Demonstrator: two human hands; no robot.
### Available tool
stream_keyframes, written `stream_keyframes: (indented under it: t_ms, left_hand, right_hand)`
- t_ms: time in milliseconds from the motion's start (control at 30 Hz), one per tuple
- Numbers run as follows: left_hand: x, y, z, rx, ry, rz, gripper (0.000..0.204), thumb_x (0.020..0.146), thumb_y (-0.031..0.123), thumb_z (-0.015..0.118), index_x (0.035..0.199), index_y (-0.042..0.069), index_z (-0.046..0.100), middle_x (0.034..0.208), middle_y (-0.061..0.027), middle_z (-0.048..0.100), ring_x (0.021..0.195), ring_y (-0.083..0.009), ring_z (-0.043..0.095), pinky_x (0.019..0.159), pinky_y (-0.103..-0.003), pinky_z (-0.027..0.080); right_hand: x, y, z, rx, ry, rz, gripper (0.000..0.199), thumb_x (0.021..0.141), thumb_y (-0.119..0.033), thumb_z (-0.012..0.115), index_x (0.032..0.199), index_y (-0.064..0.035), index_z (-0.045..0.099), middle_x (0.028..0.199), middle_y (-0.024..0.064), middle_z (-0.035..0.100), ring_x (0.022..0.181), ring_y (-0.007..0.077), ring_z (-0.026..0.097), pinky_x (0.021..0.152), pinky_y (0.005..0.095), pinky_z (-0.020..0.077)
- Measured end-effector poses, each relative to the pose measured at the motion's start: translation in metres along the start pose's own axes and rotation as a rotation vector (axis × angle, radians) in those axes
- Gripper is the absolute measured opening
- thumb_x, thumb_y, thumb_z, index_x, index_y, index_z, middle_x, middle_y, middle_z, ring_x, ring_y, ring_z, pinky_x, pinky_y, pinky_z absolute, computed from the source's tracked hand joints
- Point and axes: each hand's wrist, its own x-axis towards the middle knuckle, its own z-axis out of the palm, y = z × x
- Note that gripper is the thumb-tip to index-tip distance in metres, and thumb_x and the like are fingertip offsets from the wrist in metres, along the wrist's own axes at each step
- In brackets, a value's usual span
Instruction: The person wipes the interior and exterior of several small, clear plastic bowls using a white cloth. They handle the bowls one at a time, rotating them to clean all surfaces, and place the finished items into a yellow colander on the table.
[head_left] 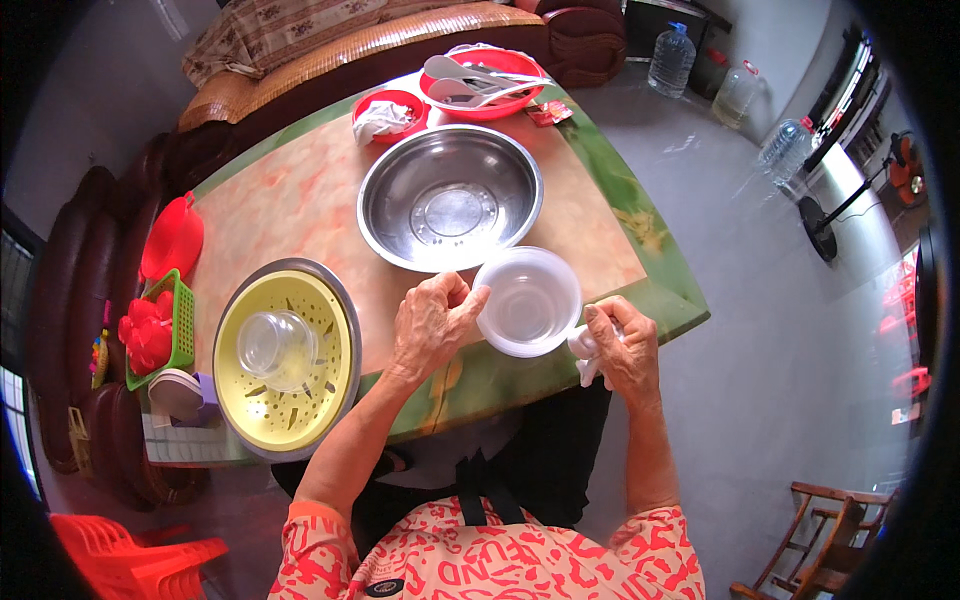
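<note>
My left hand grips the near-left rim of a clear plastic bowl, fingers curled and pinching that rim. My right hand is closed around a crumpled white cloth, pressed just beside the bowl's right edge. The bowl sits at the near edge of the surface, which is marbled orange with a green border.

To my left on the same surface, a yellow colander rests inside a metal basin, with a small clear container lying in it. Beyond that, a green basket holds red items, and a red lid lies near the far-left edge.

Mid-surface, a large steel bowl stands just behind the plastic bowl. Farther back, a small red bowl holds something white, and a red dish holds white spoons.

Behind the surface runs a dark wooden sofa with a woven mat. The grey floor on the right carries water bottles and a standing fan; a wooden chair stands near right.
</note>
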Motion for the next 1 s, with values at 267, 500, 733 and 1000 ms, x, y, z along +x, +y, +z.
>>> stream_keyframes:
  t_ms: [267,500,733,1000]
  left_hand:
    - [-0.005,0.008,0.002,0.155,0.013,0.124,0.029,0.087,0.027,0.062,0.072,0.003,0.056,0.070,-0.0155,0.063,0.065,-0.0354,0.061,0.060,-0.045,0.048]
    - [-0.007,0.014,0.003,0.418,0.164,0.356,0.020,0.086,0.018,0.062,0.074,0.005,0.052,0.068,-0.0112,0.058,0.061,-0.0310,0.060,0.055,-0.042,0.046]
    - [-0.014,0.027,-0.001,0.138,0.178,0.312,0.022,0.088,0.016,0.062,0.075,0.004,0.050,0.066,-0.0107,0.055,0.057,-0.0267,0.056,0.053,-0.039,0.043]
    - [-0.059,0.032,-0.020,-0.330,0.189,0.560,0.015,0.086,0.009,0.065,0.081,0.004,0.052,0.104,-0.0147,0.055,0.096,-0.0210,0.054,0.077,-0.031,0.045]
  right_hand:
    - [0.017,-0.004,-0.001,-0.013,-0.135,0.100,0.021,0.091,-0.015,0.064,0.079,0.0010,0.063,0.060,0.0043,0.063,0.052,0.0075,0.060,0.047,0.0247,0.0461]
    - [0.017,-0.001,0.001,-0.075,-0.110,0.001,0.019,0.090,-0.011,0.063,0.076,0.0011,0.061,0.059,0.0041,0.062,0.051,0.0071,0.059,0.044,0.0233,0.0438]
    - [0.004,-0.014,-0.002,0.057,-0.045,0.033,0.017,0.089,-0.010,0.065,0.077,0.0000,0.061,0.060,0.0030,0.062,0.048,0.0065,0.057,0.042,0.0214,0.0421]
    - [-0.045,-0.035,-0.006,0.280,-0.038,-0.043,0.012,0.089,-0.010,0.065,0.080,-0.0018,0.062,0.063,-0.0011,0.060,0.046,0.0012,0.048,0.039,0.0173,0.0348]
